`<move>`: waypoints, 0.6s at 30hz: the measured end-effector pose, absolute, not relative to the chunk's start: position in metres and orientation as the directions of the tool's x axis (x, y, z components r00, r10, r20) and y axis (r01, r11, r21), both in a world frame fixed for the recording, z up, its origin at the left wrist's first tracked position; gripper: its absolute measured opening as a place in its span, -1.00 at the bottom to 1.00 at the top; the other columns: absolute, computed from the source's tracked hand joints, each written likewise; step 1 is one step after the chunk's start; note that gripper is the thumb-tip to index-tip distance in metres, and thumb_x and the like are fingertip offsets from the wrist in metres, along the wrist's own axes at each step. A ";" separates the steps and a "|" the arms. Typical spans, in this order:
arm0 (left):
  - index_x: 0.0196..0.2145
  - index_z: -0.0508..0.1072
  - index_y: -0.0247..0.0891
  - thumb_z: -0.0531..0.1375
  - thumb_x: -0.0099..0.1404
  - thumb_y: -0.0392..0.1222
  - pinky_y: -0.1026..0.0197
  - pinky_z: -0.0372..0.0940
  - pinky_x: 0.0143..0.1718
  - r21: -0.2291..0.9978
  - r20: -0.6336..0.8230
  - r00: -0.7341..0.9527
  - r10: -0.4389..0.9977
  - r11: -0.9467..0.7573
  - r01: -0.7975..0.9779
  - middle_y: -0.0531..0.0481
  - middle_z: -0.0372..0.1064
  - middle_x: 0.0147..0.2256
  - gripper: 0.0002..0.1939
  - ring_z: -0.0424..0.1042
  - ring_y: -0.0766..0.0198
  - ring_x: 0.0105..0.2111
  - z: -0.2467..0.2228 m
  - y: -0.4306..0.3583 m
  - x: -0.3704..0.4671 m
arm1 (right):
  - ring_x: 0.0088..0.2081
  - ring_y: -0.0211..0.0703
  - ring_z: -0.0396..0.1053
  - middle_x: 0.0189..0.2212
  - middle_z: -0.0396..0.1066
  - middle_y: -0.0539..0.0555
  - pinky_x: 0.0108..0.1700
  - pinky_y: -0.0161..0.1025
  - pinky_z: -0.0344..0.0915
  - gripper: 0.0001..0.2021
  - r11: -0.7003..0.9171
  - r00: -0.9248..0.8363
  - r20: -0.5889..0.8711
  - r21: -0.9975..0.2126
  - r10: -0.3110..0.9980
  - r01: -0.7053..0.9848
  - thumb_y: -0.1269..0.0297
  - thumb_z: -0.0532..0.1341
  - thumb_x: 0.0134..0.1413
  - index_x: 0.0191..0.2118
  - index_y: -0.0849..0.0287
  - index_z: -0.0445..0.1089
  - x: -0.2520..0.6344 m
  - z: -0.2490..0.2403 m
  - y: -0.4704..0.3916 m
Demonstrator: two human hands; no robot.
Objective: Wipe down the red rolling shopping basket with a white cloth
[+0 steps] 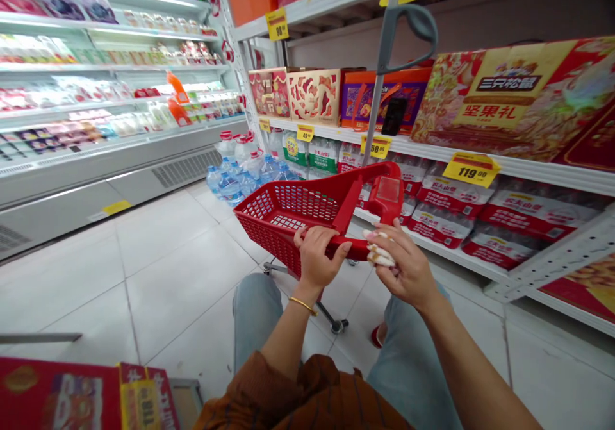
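Observation:
A red plastic shopping cart (302,196) with perforated sides stands in front of me on grey legs with casters. My left hand (318,254) is closed on the red rim at the cart's near end, its thumb lying along the top. Just to the right, my right hand (401,263) holds a crumpled white cloth (381,250) with brownish marks against the cart's rim, beside the red handle block (387,193). The basket shows nothing inside through its open top. A grey pole with a hooked grip (408,33) rises behind the handle.
Shelves with gift boxes (509,103) and packed water bottles (442,206) stand close on the right. Large water bottles (245,170) sit on the floor behind the cart. A refrigerated case (120,186) runs along the left. Red boxes (62,395) are at the lower left.

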State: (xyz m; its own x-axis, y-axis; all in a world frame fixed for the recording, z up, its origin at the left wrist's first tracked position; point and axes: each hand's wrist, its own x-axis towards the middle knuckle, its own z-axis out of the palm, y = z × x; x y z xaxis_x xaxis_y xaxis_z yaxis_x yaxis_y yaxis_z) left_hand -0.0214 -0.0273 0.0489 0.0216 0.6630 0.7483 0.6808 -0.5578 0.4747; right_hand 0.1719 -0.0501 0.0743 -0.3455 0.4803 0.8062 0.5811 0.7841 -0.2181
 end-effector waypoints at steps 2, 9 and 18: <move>-0.22 0.46 -0.20 0.05 0.38 -0.06 -0.08 -0.10 0.17 0.441 0.764 0.034 0.645 -0.560 0.701 -0.05 0.51 -0.19 -0.76 0.41 0.13 -0.09 0.056 -0.038 -0.014 | 0.09 0.08 0.35 -0.03 0.41 0.17 0.25 0.31 0.11 -0.49 0.782 -0.334 0.815 -0.214 0.473 0.585 0.47 0.12 -0.04 0.10 0.09 0.30 0.165 0.073 -0.051; -0.28 0.40 -0.24 -0.12 0.42 -0.25 0.05 0.15 -0.04 0.519 0.746 0.033 0.665 -0.612 0.597 -0.07 0.46 -0.32 -0.70 0.39 0.19 -0.25 0.065 -0.053 0.008 | 0.09 0.10 0.35 -0.05 0.40 0.21 0.21 0.32 0.18 -0.47 0.782 -0.325 0.850 -0.149 0.414 0.605 0.45 0.15 -0.01 0.15 0.11 0.25 0.146 0.066 -0.051; -0.36 0.37 -0.23 -0.03 0.39 -0.12 0.06 0.13 -0.19 0.457 0.778 0.064 0.625 -0.632 0.626 -0.04 0.41 -0.40 -0.74 0.34 0.18 -0.33 0.063 -0.048 -0.011 | 0.10 0.08 0.36 -0.09 0.44 0.18 0.21 0.29 0.18 -0.47 0.833 -0.378 0.850 -0.120 0.368 0.541 0.42 0.14 -0.01 0.14 0.10 0.26 0.146 0.070 -0.043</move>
State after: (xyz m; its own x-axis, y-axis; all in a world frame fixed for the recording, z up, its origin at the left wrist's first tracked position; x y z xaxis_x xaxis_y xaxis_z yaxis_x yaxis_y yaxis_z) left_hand -0.0107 -0.0475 0.0627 0.0643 0.6254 0.7777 0.6258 -0.6323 0.4567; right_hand 0.1457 -0.0431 0.0696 -0.3778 0.3681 0.8496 0.5408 0.8325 -0.1202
